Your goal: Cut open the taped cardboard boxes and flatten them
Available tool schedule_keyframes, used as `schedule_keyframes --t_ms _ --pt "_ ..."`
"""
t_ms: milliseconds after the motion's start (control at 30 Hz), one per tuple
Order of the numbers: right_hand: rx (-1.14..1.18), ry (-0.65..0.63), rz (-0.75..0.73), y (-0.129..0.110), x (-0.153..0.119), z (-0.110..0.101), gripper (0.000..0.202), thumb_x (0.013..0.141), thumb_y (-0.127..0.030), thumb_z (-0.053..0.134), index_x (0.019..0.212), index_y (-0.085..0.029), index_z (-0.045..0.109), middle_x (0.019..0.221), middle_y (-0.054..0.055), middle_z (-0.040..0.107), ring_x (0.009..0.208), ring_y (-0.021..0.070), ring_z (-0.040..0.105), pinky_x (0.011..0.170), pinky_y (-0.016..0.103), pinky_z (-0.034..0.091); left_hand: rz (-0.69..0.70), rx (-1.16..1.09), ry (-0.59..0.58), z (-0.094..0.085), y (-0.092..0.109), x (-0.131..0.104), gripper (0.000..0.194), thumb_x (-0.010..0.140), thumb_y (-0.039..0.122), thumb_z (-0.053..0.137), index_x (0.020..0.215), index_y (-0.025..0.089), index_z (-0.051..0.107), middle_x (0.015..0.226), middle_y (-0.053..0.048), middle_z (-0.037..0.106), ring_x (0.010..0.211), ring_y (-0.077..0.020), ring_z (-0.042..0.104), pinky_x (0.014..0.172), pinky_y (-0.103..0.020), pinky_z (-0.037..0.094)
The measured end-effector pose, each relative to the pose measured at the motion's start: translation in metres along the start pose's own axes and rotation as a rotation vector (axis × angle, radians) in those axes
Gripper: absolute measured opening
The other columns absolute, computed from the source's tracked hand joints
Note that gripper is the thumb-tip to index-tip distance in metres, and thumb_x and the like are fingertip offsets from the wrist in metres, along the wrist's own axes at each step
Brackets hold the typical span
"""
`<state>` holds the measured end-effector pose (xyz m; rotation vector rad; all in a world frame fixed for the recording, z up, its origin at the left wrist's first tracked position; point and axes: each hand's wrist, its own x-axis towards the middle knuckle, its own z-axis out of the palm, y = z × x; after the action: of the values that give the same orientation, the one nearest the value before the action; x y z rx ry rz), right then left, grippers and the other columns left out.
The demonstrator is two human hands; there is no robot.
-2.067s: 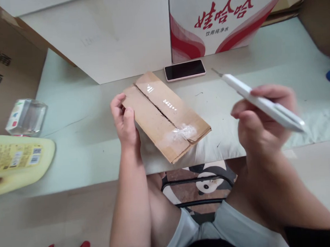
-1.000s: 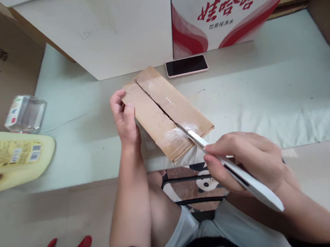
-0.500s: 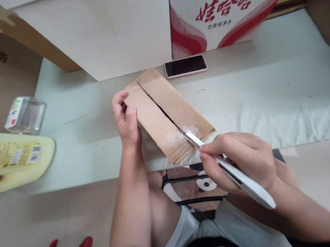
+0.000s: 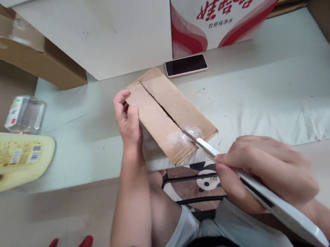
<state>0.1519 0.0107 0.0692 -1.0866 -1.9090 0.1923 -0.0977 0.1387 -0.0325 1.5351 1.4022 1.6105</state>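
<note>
A brown cardboard box [image 4: 178,111] lies at a slant near the front edge of the table. A dark slit runs along the middle of its top, ending at a patch of clear tape [image 4: 192,133] close to the near end. My left hand [image 4: 128,116] grips the box at its left side, thumb on the near edge and fingers round the far corner. In my right hand [image 4: 260,170] is a white utility knife [image 4: 282,209], held slanting. Its blade [image 4: 189,136] reaches over the taped end of the slit; whether the tip is inside cannot be seen.
Behind the box lie a phone [image 4: 186,65], a plain white carton [image 4: 126,32] and a red-and-white carton [image 4: 220,27]. At left are an open brown carton [image 4: 63,66], a clear container [image 4: 27,114] and a yellow bottle [image 4: 19,160]. A panda-patterned item [image 4: 196,183] is below the table edge.
My right hand has drawn the knife back toward the lower right, so more of the blade shows. The box and my left hand have shifted very slightly right. The brown carton at left has moved.
</note>
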Motion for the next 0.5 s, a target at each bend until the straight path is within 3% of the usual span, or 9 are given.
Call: schedule_keyframes --t_ms 333,500 --pt "0.002 -0.044 0.027 0.0021 0.0 0.0063 0.019 0.085 -0.011 0.061 0.074 -0.022 0.05 0.055 -0.006 0.051 0.046 0.0075 0.046 0.046 0.025 0.04 0.036 0.017 0.004 -0.0014 -0.0036 -0.0004 0.037 0.094 0.049 0.057 0.124 0.028 0.057 0.128 -0.007 0.062 0.105 -0.02 0.062 0.095 -0.036 0.054" --pt "0.004 -0.083 0.05 0.0034 0.0026 0.0092 0.02 0.087 -0.012 0.057 0.074 -0.023 0.047 0.054 -0.006 0.047 0.047 0.0069 0.038 0.046 0.023 0.038 0.044 0.005 -0.013 -0.0025 -0.0061 0.0013 0.041 0.092 0.054 0.058 0.125 0.029 0.055 0.126 -0.006 0.061 0.103 -0.0196 0.062 0.091 -0.035 0.054"
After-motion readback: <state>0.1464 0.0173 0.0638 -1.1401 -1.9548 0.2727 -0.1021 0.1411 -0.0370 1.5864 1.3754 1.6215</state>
